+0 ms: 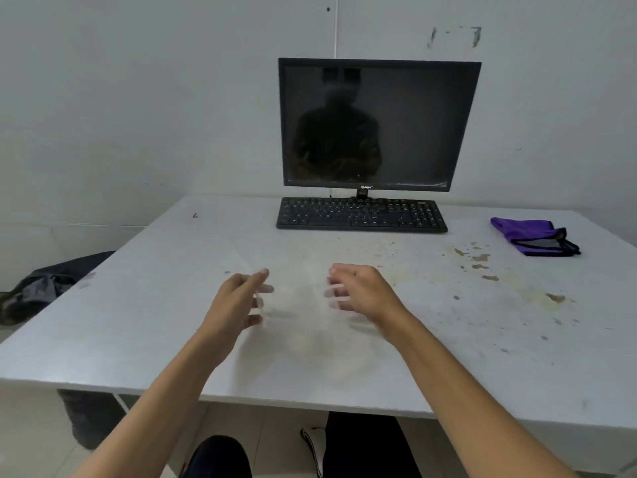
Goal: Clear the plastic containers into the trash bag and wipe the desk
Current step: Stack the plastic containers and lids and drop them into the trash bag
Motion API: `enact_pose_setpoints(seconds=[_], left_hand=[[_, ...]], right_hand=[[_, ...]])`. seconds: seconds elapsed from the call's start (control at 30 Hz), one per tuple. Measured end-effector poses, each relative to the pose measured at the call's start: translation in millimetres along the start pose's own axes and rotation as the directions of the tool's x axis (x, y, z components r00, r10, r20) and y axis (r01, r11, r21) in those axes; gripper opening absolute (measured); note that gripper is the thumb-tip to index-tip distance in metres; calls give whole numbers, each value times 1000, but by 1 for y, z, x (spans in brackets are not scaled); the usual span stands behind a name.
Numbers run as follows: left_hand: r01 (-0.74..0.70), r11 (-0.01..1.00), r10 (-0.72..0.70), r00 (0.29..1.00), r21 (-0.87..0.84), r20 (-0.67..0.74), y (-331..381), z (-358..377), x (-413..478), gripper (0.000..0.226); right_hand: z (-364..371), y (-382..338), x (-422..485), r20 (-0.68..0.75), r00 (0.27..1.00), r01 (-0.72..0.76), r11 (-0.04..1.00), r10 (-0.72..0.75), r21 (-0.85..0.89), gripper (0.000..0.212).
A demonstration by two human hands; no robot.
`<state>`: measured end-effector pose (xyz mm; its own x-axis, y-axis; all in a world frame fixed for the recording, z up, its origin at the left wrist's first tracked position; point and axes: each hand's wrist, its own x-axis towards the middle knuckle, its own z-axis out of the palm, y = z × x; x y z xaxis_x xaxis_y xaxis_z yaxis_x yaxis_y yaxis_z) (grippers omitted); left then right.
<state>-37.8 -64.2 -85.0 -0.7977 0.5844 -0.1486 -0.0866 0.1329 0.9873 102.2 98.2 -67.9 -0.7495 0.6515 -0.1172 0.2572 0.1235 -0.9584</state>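
Observation:
My left hand point(238, 300) and my right hand point(358, 289) hover over the middle of a stained white table point(172, 305), palms turned toward each other. Both have spread, relaxed fingers, blurred by motion, and hold nothing. A black keyboard point(361, 215) lies at the table's far edge, well beyond both hands. Behind it stands a black monitor point(379, 125) with a dark screen. A purple cloth point(532, 235) with black trim lies at the far right of the table.
Brown stains point(482, 260) mark the table's right half. A dark garment point(51, 284) lies past the table's left edge. White walls close in behind. Below the near edge are my dark-clad legs and a shoe point(315, 446).

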Motion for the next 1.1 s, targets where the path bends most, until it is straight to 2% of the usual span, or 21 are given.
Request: enact_pose_setpoints(seconds=[0.03,0.1,0.2,0.33,0.43,0.57,0.67,0.73,0.8,0.9,1.03,1.1], left_hand=[[-7,1000,5,998,-24,-67,-1,-9,4,36],[-13,999,3,984,-52,-176,0,-31,13,35],[-17,999,8,960,-32,-280,3,-59,30,29],[-15,1000,22,918,21,-395,-7,-87,42,29],[-26,997,53,903,69,-426,-18,-88,44,35],[-38,999,27,881,-13,-472,-21,-91,51,31],[-61,998,37,870,-32,-492,-21,-93,50,28],[-85,996,57,869,-36,-491,-20,-90,47,25],[-94,994,57,868,-50,-493,-20,-89,47,23],[-97,993,52,864,-64,-500,-20,-89,47,25],[-100,993,54,872,-68,-487,-19,-90,47,26],[-99,992,46,875,-84,-483,-19,-90,48,25]], right_hand=[[8,-3,6,-8,1000,-2,999,2,38,40],[23,-7,24,-43,999,17,999,-18,-32,39],[36,-11,50,-77,996,28,962,-50,-273,36],[57,-25,83,-66,997,5,825,-51,-565,41],[74,-31,107,-44,993,46,724,-106,-689,56],[107,-39,134,2,992,82,622,-128,-779,89],[123,-41,149,104,995,88,580,-6,-810,115],[127,-37,153,184,980,117,523,78,-844,122],[127,-33,155,206,976,142,496,75,-856,119],[118,-34,157,184,983,148,564,7,-812,105],[106,-42,148,215,976,199,503,-27,-841,90],[101,-48,142,188,980,195,554,-70,-809,76]])
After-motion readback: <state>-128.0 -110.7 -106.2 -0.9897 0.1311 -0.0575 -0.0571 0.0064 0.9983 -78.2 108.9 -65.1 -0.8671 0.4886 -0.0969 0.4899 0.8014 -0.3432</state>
